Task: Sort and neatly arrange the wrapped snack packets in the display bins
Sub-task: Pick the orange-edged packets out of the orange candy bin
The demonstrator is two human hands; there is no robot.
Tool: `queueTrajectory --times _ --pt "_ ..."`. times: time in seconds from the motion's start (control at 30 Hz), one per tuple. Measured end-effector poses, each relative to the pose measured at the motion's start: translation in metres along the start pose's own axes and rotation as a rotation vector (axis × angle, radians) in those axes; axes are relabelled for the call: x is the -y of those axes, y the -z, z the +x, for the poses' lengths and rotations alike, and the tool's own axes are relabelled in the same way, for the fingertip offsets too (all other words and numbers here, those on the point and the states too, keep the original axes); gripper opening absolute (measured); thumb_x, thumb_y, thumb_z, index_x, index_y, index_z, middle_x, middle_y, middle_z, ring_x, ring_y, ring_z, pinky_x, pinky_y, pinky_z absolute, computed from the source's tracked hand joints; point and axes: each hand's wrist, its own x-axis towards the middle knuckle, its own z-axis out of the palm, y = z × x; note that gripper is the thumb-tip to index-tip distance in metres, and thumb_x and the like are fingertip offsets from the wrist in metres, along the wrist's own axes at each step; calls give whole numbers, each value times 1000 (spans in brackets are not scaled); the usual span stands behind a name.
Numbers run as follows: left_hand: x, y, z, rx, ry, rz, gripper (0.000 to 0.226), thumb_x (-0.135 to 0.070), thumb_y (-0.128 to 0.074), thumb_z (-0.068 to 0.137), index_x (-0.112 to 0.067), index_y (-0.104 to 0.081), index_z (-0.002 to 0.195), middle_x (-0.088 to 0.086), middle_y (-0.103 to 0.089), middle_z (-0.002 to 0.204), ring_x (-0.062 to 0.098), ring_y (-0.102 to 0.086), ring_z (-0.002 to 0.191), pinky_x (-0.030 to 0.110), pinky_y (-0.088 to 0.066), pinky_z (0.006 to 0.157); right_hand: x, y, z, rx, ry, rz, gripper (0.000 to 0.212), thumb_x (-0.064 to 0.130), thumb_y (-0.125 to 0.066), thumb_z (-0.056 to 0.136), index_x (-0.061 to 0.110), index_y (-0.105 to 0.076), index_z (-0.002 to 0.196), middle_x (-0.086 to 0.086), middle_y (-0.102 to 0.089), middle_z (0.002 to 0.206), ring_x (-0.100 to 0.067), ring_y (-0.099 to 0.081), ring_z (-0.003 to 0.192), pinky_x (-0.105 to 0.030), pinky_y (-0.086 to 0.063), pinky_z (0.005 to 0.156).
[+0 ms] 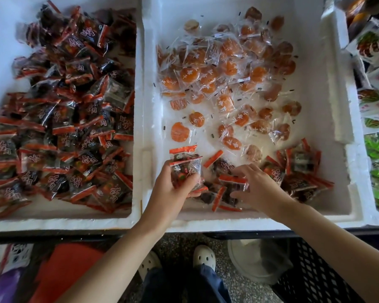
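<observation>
Currently, the left hand (169, 189) curls fingers round stacked dark packets (185, 165) in the middle bin (245, 224). The right hand (258, 186) pinches a stray packet (232, 181), presumably for removal.

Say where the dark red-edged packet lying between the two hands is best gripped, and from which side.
Probably by its red sealed strip, pinched from above on the far-left side. That flat strip of the dark red-edged packet lies bare on the middle bin floor, while its bulky body abuts the pinched packet in the right hand. The left hand holds a stack of dark packets.
</observation>
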Motion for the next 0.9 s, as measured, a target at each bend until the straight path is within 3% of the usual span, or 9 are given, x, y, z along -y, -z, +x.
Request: queueTrajectory --times 0.13,0.23,0.33,0.43,0.53,0.63,0.73,0.8,0.9 --pt "4 8 -2 8 2 -60 25 -13 -64 89 -19 -57 112 -1 -74 94 15 -73 80 18 -54 58 4 5 -2 -3 -19 11 39 24 -63 88 13 -53 124 -1 -60 115 -8 -57 85 -17 -44 78" --pt "5 17 -3 0 -17 -71 25 -19 -66 86 -19 -59 110 -2 -75 91 19 -74 77 29 -59 60 8 12 -3 9 -5 4 24 21 -61 89 11 -60 111 7 -61 90 0 -59 69 -14 -49 63" --pt "7 31 -3 -10 -41 -100 41 -30 -67 74 -15 -59 111 2 -75 92 23 -74 81 41 -62 67 14 18 -2 -5 -44 -33 16 19 -60 90 10 -62 103 -1 -65 98 -5 -62 70 -22 -55 68" --pt "8 50 -3 -33 -70 -96 37 -25 -68 77 -12 -59 110 5 -75 92 20 -74 79 32 -61 68 31 29 1 -111 -14 -77 12 19 -59 90 12 -62 100 -2 -64 104 -8 -62 79 -19 -53 76" --pt "6 73 -3 -63 -96 -84 35 -25 -66 80 -17 -57 113 4 -74 95 15 -73 78 28 -59 68 65 45 5 -264 76 -49 11 18 -60 90 13 -61 99 9 -60 93 -4 -60 78 -8 -46 66" --pt "2 103 -1 -128 -110 -13 33 -29 -64 84 -18 -55 114 3 -73 98 15 -73 77 28 -58 65 114 52 16 -383 150 94 4 20 -60 89 19 -61 93 16 -60 81 1 -61 73 -10 -49 62" --pt "-6 140 9 -219 -113 9 21 -23 -61 92 -19 -54 110 5 -71 96 16 -71 67 20 -54 51 165 38 41 -373 176 265 7 17 -62 89 23 -59 85 13 -63 77 -6 -63 69 -22 -54 62" --pt "-13 168 24 -266 -111 -9 22 -20 -61 93 -16 -54 114 3 -69 97 4 -69 67 17 -54 51 202 25 62 -345 210 365 13 16 -61 89 24 -59 79 9 -64 74 -10 -65 67 -28 -54 62" --pt "-29 210 51 -300 -121 -36 31 -15 -61 94 -10 -52 123 5 -65 110 7 -69 84 17 -55 55 256 12 93 -392 245 397 15 14 -58 89 17 -62 75 8 -58 63 -13 -59 60 -19 -49 58"
